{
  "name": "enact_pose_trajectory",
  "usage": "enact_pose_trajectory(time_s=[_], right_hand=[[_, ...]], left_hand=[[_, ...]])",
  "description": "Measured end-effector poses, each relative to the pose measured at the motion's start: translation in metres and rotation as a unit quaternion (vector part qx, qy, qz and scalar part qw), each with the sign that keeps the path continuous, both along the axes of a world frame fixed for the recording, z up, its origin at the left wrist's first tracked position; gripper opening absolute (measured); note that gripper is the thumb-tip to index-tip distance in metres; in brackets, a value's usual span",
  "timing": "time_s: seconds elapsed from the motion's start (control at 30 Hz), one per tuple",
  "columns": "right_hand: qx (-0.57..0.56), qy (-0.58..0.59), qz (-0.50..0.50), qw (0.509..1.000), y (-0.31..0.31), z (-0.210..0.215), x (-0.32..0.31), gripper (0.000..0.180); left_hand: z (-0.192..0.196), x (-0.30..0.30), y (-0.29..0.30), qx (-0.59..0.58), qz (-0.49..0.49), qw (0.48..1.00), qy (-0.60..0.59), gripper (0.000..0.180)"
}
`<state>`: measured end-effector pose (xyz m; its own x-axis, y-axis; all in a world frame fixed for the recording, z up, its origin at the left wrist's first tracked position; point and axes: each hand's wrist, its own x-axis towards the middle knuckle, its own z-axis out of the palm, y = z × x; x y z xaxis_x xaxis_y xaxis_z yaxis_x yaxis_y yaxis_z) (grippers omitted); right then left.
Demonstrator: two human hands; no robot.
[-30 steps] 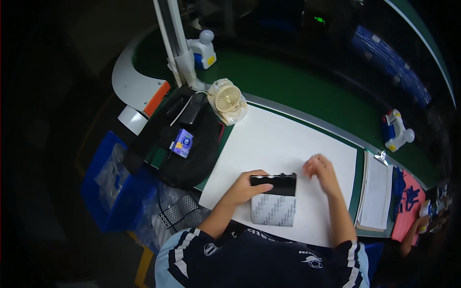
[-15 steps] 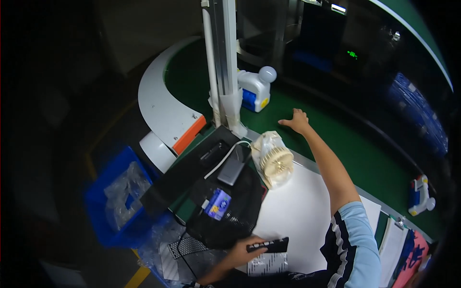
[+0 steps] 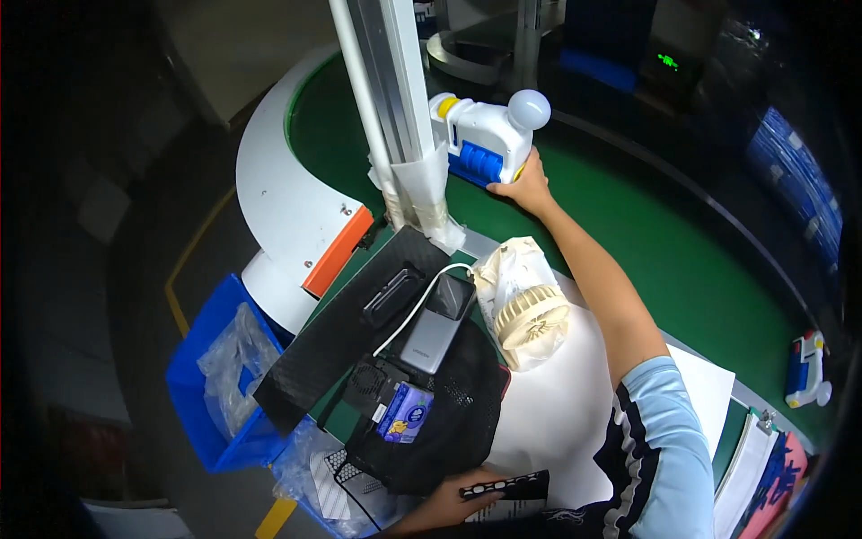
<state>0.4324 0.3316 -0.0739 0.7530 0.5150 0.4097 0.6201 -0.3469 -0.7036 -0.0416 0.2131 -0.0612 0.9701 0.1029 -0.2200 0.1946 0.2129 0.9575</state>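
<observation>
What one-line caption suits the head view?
Right hand grasps white-and-blue toy on green conveyor; left hand holds black strip.

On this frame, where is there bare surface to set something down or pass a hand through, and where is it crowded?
Bare: the green belt right of the right hand, which grips the white and blue toy, across to a second toy; also the white sheet below the small fan. Crowded: the black mat with power bank, beside the left hand.

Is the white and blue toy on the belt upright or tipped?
Tipped. The white and blue toy lies on its side on the green belt, round knob pointing right; the right hand grips its lower edge.
</observation>
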Motion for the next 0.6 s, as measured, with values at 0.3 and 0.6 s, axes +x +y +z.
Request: enact_pose_trajectory(time_s=[0.3,0.6], right_hand=[[0.084,0.009,-0.077,0.993,-0.085,0.075,0.014,0.094],[-0.140,-0.178,-0.039,0.973,-0.279,0.196,-0.103,0.086]], left_hand=[[-0.011,-0.004,-0.011,0.002,0.072,0.996,-0.058,0.023],[-0.010,0.000,-0.014,0.076,0.101,0.991,-0.047,0.023]])
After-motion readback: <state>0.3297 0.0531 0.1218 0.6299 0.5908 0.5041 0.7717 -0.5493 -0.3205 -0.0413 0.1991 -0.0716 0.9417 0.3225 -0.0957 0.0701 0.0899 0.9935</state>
